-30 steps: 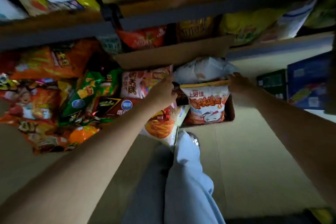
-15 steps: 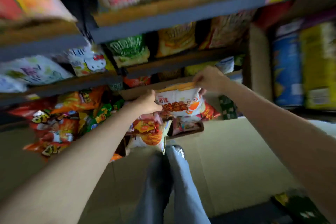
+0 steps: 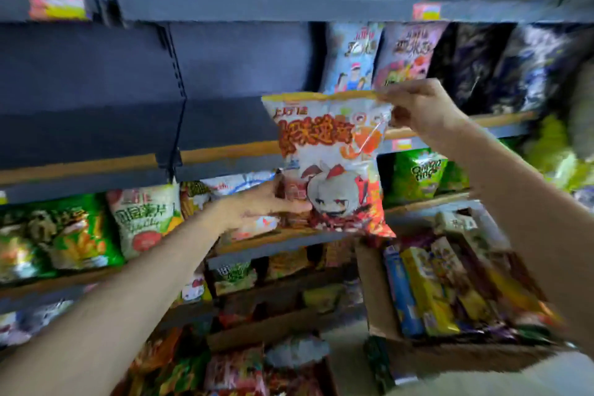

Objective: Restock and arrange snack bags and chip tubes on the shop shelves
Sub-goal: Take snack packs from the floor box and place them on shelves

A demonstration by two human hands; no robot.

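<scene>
One snack bag (image 3: 331,157), white and orange with a cartoon face, is held upright between two hands in front of the shelves (image 3: 225,154). The right hand (image 3: 421,109) pinches its top right corner, so the bag hangs below and to the left of that grip. The left hand (image 3: 257,206) grips the bag's lower left edge, thumb on the front. The bag's top is level with a bare shelf section; its bottom overlaps the front edge of the shelf below. One open carton (image 3: 376,292) of boxed snacks stands at lower right. Two pale bags (image 3: 379,55) stand on the bare shelf's right end; blur hides further counts
</scene>
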